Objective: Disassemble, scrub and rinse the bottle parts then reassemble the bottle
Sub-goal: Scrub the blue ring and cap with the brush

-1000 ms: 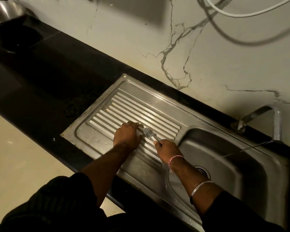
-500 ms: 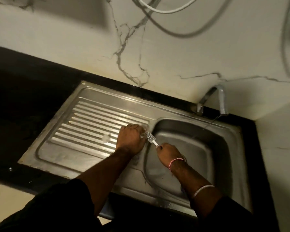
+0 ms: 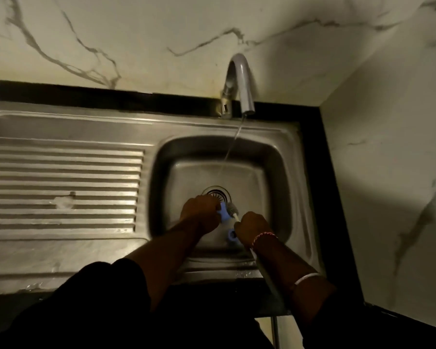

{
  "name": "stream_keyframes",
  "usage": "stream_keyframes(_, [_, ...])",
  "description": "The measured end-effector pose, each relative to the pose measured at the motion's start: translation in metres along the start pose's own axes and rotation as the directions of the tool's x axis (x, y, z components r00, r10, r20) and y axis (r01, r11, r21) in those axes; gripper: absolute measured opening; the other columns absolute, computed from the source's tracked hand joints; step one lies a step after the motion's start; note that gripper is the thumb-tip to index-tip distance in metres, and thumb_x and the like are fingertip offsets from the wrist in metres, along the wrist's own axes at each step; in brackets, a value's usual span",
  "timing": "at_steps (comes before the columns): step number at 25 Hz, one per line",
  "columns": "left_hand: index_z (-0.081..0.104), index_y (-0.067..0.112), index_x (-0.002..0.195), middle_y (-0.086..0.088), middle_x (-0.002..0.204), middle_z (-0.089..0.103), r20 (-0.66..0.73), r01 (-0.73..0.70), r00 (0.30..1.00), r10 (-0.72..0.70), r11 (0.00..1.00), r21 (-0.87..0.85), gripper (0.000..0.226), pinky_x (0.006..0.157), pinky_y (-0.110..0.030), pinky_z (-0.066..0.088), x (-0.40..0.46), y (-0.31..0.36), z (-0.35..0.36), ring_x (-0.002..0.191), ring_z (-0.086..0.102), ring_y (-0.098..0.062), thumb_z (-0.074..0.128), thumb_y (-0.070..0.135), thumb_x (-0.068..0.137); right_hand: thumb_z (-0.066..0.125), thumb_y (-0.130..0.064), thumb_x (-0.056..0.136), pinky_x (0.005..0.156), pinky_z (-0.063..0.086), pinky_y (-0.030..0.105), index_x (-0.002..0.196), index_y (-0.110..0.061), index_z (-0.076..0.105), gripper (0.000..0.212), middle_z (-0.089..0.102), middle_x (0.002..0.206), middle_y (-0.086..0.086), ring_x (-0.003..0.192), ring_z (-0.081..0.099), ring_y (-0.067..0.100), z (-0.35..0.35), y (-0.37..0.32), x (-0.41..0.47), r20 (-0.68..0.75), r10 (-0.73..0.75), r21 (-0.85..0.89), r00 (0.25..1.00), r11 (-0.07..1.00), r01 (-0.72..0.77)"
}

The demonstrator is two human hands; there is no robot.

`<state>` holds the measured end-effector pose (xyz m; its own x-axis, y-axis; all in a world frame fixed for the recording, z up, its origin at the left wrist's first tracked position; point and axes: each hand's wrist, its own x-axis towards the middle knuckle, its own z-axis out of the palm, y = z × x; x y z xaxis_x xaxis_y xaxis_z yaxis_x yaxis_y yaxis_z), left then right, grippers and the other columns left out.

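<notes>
A: Head view only — go. Where are the hands?

B: Both over the stainless steel sink basin, just in front of the round drain strainer. A second ago they were working over the ribbed draining board; they have shifted right, into the basin.

A: Left hand?

B: Left hand curls round a small pale-blue plastic bottle part — fingers wrapped, part mostly hidden, shape unclear.

A: Right?

B: Right hand pinches the thin white handle of a small grey-bristled bottle brush, bristle head touching the blue part. A second pale-blue ring-shaped piece lies on the basin floor just beside the right hand.

A: Water?

B: Curved grey metal tap is running, a thin stream falling behind the hands, not onto them.

A: Meaning for the task?

B: I'd judge scrubbing is mid-way and rinsing is close — moving to the basin puts the part near the stream. The bottle body isn't in view; reassembly not yet begun.
</notes>
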<state>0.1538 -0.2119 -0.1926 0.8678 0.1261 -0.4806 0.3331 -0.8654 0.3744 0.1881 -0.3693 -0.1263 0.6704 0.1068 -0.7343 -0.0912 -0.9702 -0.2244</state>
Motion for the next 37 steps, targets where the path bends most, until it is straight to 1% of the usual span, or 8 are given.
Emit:
stream_keyframes(7, [0.063, 0.029, 0.128, 0.001, 0.130, 0.064, 0.010, 0.156, 0.988, -0.156, 0.979, -0.133, 0.047, 0.097, -0.035, 0.050, 0.028, 0.015, 0.035, 0.116, 0.063, -0.022, 0.076, 0.039, 0.084, 0.067, -0.026, 0.089, 0.069, 0.044, 0.027, 0.111, -0.005, 0.066, 0.031, 0.068, 0.113, 0.014, 0.100, 0.067, 0.031, -0.003, 0.017, 0.043, 0.074, 0.015, -0.020, 0.997, 1.000, -0.013])
stream_keyframes(12, [0.068, 0.030, 0.110, 0.003, 0.118, 0.065, 0.016, 0.149, 0.989, -0.148, 0.975, -0.164, 0.028, 0.088, -0.033, 0.052, 0.027, 0.022, 0.039, 0.107, 0.064, -0.021, 0.074, 0.039, 0.084, 0.062, -0.031, 0.094, 0.070, 0.043, 0.029, 0.112, -0.005, 0.067, 0.032, 0.069, 0.114, 0.016, 0.098, 0.066, 0.033, -0.012, 0.021, 0.057, 0.084, -0.019, -0.019, 0.996, 1.000, 0.021])
stream_keyframes(18, [0.075, 0.028, 0.101, 0.003, 0.108, 0.053, 0.271, 0.082, 0.960, -0.066, 0.996, -0.046, 0.033, 0.079, -0.036, 0.057, 0.030, 0.043, 0.048, 0.092, 0.062, -0.021, 0.082, 0.043, 0.073, 0.064, -0.028, 0.093, 0.069, 0.045, 0.029, 0.112, -0.005, 0.068, 0.030, 0.069, 0.110, 0.014, 0.081, 0.059, 0.027, -0.016, 0.037, 0.054, 0.100, 0.028, -0.041, 0.995, 0.999, -0.024])
stream_keyframes(21, [0.073, 0.020, 0.101, -0.003, 0.097, 0.066, 0.361, 0.089, 0.928, -0.095, 0.995, 0.035, 0.029, 0.077, -0.037, 0.058, 0.033, 0.049, 0.061, 0.085, 0.064, -0.022, 0.075, 0.043, 0.083, 0.065, -0.028, 0.092, 0.070, 0.044, 0.029, 0.114, -0.005, 0.068, 0.032, 0.069, 0.113, 0.015, 0.091, 0.064, 0.030, -0.008, 0.049, 0.055, 0.120, 0.060, -0.027, 0.991, 0.998, -0.057])
stream_keyframes(24, [0.069, 0.014, 0.097, -0.002, 0.078, 0.057, 0.364, 0.132, 0.917, -0.162, 0.986, 0.105, 0.031, 0.076, -0.036, 0.057, 0.032, 0.051, 0.074, 0.079, 0.063, -0.022, 0.072, 0.043, 0.087, 0.064, -0.025, 0.093, 0.071, 0.044, 0.029, 0.115, -0.005, 0.068, 0.031, 0.068, 0.115, 0.015, 0.100, 0.066, 0.032, -0.003, 0.050, 0.058, 0.115, 0.073, -0.023, 0.991, 0.997, -0.071])
stream_keyframes(31, [0.068, 0.011, 0.117, -0.011, 0.113, 0.067, 0.424, 0.058, 0.896, -0.134, 0.981, 0.187, 0.029, 0.080, -0.036, 0.050, 0.038, 0.059, 0.084, 0.103, 0.066, -0.028, 0.067, 0.028, 0.094, 0.066, -0.030, 0.090, 0.070, 0.044, 0.029, 0.112, -0.006, 0.070, 0.032, 0.070, 0.113, 0.015, 0.099, 0.067, 0.032, 0.004, 0.048, 0.060, 0.116, 0.057, -0.069, 0.992, 0.996, -0.049])
stream_keyframes(34, [0.068, 0.010, 0.114, -0.011, 0.111, 0.067, 0.398, 0.085, 0.905, -0.151, 0.980, 0.178, 0.030, 0.085, -0.038, 0.056, 0.034, 0.052, 0.079, 0.101, 0.067, -0.027, 0.071, 0.030, 0.092, 0.065, -0.029, 0.092, 0.071, 0.046, 0.030, 0.111, -0.007, 0.070, 0.030, 0.070, 0.110, 0.013, 0.097, 0.066, 0.031, 0.002, 0.044, 0.056, 0.109, 0.048, -0.077, 0.993, 0.996, -0.039])
stream_keyframes(37, [0.068, 0.014, 0.103, -0.008, 0.101, 0.067, 0.307, 0.096, 0.945, -0.112, 0.993, 0.066, 0.029, 0.078, -0.038, 0.056, 0.031, 0.042, 0.064, 0.091, 0.066, -0.027, 0.063, 0.039, 0.090, 0.066, -0.030, 0.092, 0.074, 0.054, 0.034, 0.107, -0.007, 0.070, 0.027, 0.071, 0.105, 0.012, 0.092, 0.067, 0.029, -0.007, 0.033, 0.048, 0.077, 0.009, -0.040, 0.997, 0.999, -0.005])
